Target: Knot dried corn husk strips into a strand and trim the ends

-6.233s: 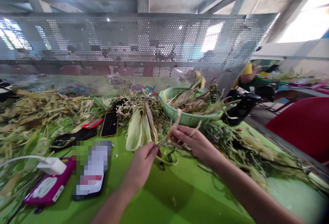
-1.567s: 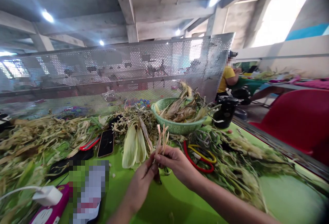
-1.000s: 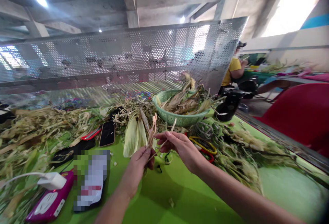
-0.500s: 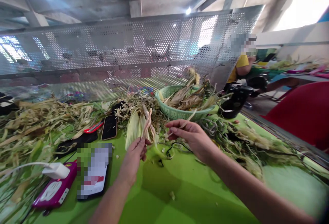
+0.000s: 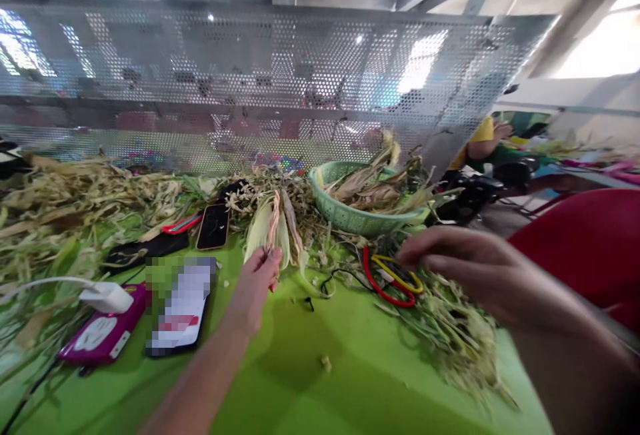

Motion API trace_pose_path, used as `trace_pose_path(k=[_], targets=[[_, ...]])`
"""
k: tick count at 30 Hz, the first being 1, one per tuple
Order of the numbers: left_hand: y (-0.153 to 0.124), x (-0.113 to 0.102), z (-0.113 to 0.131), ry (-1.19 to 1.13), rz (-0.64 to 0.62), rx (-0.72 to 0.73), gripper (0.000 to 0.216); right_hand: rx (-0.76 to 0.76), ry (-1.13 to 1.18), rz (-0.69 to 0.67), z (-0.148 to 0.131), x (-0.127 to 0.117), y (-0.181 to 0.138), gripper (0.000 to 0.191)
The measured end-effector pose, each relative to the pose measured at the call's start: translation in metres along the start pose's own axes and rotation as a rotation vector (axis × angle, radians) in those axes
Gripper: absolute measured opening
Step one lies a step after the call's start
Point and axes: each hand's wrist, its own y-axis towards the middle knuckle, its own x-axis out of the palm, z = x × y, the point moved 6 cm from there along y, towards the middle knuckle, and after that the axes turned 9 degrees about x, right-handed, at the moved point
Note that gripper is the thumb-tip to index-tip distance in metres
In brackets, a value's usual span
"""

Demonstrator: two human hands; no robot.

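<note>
My left hand (image 5: 264,268) is closed in a pinch on the lower end of a pinkish, twisted corn husk strip (image 5: 274,218), which stands up from the fingers. Behind it lie pale green corn husks (image 5: 256,227), and a dry brown husk (image 5: 293,222) leans just right of them. My right hand (image 5: 460,262) is smeared by motion over the right side of the table; whether it holds anything cannot be made out. Close to its fingertips lie a red loop (image 5: 367,268) and a yellow loop (image 5: 400,275), partly over plant scraps.
A green basket (image 5: 345,218) of dry husks stands at the back. Husk heaps (image 5: 50,202) cover the left; scraps (image 5: 455,342) lie right. Two phones (image 5: 213,227) and a purple power bank (image 5: 100,338) with a white plug lie left. A perforated metal screen (image 5: 250,88) rises behind.
My right hand has moved right, away from the left hand, uncovering the red and yellow loops. The thin strip seen in it before no longer shows. My left hand keeps its pinch; the view has shifted.
</note>
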Motion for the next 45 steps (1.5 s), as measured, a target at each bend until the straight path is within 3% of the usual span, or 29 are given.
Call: trace_pose_path(k=[3, 6, 9, 12, 16, 19, 21, 27, 31, 35, 40, 45], targets=[[0.001, -0.003, 0.0, 0.055, 0.025, 0.016, 0.03, 0.002, -0.257, -0.259, 0.009, 0.071, 0.017, 0.025], [0.002, -0.004, 0.001, 0.055, 0.011, 0.028, 0.031, -0.148, -0.564, -0.235, 0.011, 0.119, 0.025, 0.02], [0.003, -0.004, 0.003, 0.046, -0.004, 0.041, 0.031, -0.2, -0.773, -0.195, 0.018, 0.143, 0.028, 0.011], [0.003, -0.005, 0.006, 0.077, -0.012, 0.046, 0.031, -0.191, -0.769, -0.202, 0.022, 0.145, 0.034, 0.009], [0.002, -0.002, 0.014, 0.185, -0.062, 0.07, 0.032, -0.069, -0.502, -0.339, 0.021, 0.134, 0.041, 0.007], [-0.003, 0.008, 0.02, 0.274, -0.173, 0.084, 0.03, 0.028, -0.311, -0.498, 0.014, 0.133, 0.035, 0.007], [-0.007, 0.018, 0.019, 0.29, -0.268, 0.063, 0.031, 0.002, -0.289, -0.537, 0.004, 0.133, 0.029, 0.007], [-0.018, 0.036, 0.004, 0.245, -0.447, -0.039, 0.036, -0.122, -0.351, -0.372, -0.016, 0.119, 0.027, 0.012], [-0.017, 0.026, 0.001, 0.363, -0.358, -0.086, 0.037, -0.126, -0.362, -0.24, -0.003, 0.099, 0.042, 0.011], [-0.006, 0.005, 0.007, 0.421, -0.142, -0.075, 0.037, -0.119, -0.376, -0.131, 0.012, 0.092, 0.069, 0.014], [0.015, -0.024, 0.014, 0.559, 0.117, 0.112, 0.033, -0.096, -0.518, -0.138, 0.023, 0.121, 0.108, 0.016], [0.025, -0.033, 0.016, 0.714, 0.168, 0.207, 0.027, 0.058, -0.629, -0.077, 0.037, 0.15, 0.132, 0.025]])
